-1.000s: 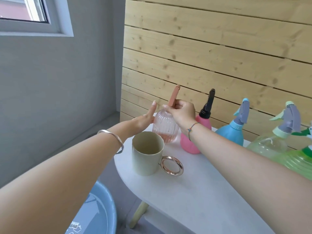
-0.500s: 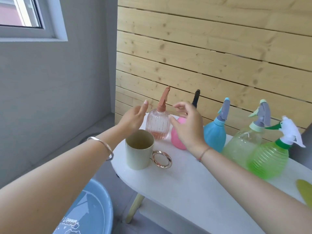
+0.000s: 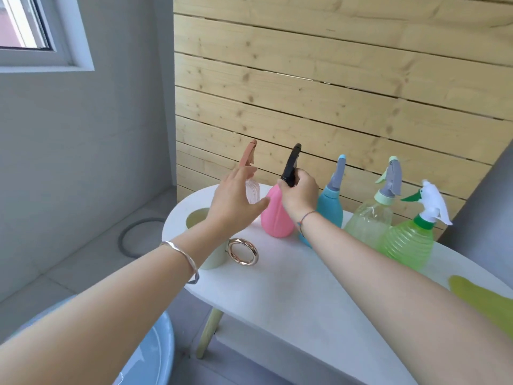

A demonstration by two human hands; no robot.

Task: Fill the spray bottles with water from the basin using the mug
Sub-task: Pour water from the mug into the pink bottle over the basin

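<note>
Several spray bottles stand in a row on the white table (image 3: 277,290). My right hand (image 3: 299,194) grips the black spray head of the pink bottle (image 3: 276,215). My left hand (image 3: 233,202) is open, fingers spread, just left of the pink bottle and in front of the clear ribbed bottle (image 3: 252,191) with the terracotta head. The beige mug (image 3: 208,240) with a gold ring handle stands below my left wrist, partly hidden. A blue basin (image 3: 151,357) sits on the floor at the lower left.
To the right stand a teal bottle (image 3: 331,207), a pale green bottle (image 3: 369,220) and a bright green bottle (image 3: 408,243) with a white head. A yellow-green item (image 3: 477,298) lies at the table's right edge. A wooden slat wall is behind.
My right hand left the clear ribbed bottle's head, moved right and took hold of the pink bottle's black head. My left hand moved right from beside the clear bottle toward the pink one.
</note>
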